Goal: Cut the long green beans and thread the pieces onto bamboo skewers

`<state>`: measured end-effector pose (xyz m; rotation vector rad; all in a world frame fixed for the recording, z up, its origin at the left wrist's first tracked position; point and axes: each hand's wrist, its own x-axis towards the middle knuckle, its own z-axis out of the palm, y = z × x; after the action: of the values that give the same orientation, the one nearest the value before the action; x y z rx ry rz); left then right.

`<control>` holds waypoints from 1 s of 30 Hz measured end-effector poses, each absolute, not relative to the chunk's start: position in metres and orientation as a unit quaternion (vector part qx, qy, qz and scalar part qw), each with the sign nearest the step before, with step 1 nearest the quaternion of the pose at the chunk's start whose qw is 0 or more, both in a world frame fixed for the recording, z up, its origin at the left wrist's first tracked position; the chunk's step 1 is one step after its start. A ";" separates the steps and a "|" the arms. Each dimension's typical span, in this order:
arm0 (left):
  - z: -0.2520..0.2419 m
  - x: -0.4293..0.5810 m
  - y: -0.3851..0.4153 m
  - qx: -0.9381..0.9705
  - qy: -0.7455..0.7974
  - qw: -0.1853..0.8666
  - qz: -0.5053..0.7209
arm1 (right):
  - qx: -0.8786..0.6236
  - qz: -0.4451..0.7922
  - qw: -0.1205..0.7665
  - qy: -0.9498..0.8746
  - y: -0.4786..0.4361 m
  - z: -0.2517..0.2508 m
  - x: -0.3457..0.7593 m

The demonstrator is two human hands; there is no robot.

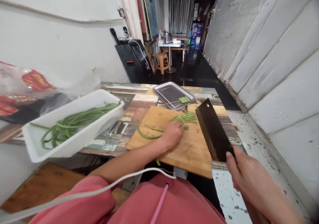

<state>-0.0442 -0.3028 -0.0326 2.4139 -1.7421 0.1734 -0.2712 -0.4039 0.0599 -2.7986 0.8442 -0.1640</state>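
My left hand (pixel 173 134) rests on the wooden cutting board (pixel 189 151), its fingers closed over long green beans (pixel 147 136) whose ends stick out to the left. Just beyond the fingers lie short cut bean pieces (pixel 189 117). With my right hand (pixel 243 166) I grip a dark cleaver (pixel 213 131) by its handle; the blade is raised at the board's right edge, apart from the beans. A metal tray (pixel 161 92) behind the board holds a skewered row of bean pieces (pixel 184 99).
On the left stands a white plastic tub (pixel 99 131) with more long beans (pixel 74 122). Plastic-wrapped packages (pixel 32 84) lie behind it. Thin wooden sticks (pixel 198 102) are by the tray. A white cable (pixel 99 190) crosses before my body. A stool (pixel 161 61) stands farther back.
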 end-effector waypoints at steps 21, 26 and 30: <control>-0.039 -0.038 -0.246 0.861 -0.464 0.208 0.023 | -0.968 0.117 0.129 0.180 -0.371 0.048 -0.238; -0.040 -0.039 -0.246 0.851 -0.466 0.244 0.016 | -0.958 0.174 0.129 0.185 -0.377 0.060 -0.227; -0.044 -0.038 -0.246 0.852 -0.461 0.248 0.017 | -0.954 0.197 0.125 0.191 -0.379 0.073 -0.222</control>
<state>-0.0385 -0.2465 -0.0442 2.3217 -1.2579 0.0476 -0.2223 -0.3792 0.0725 -2.7781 0.5551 0.5734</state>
